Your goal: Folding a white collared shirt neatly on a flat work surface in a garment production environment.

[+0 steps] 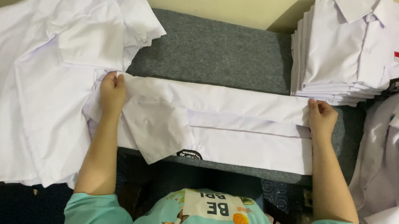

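A white shirt (pixel 226 127) lies stretched sideways across a grey padded board (pixel 221 49), folded into a long narrow band, with a short sleeve and a dark round patch (pixel 189 154) hanging toward me. My left hand (pixel 112 93) pinches the band's left end, fingers closed on the cloth. My right hand (pixel 321 117) grips the right end the same way.
A neat stack of folded white shirts (pixel 348 51) stands at the back right, one with a small red tag. Loose white shirts (pixel 42 72) are piled on the left. More white cloth (pixel 392 163) hangs at the right edge.
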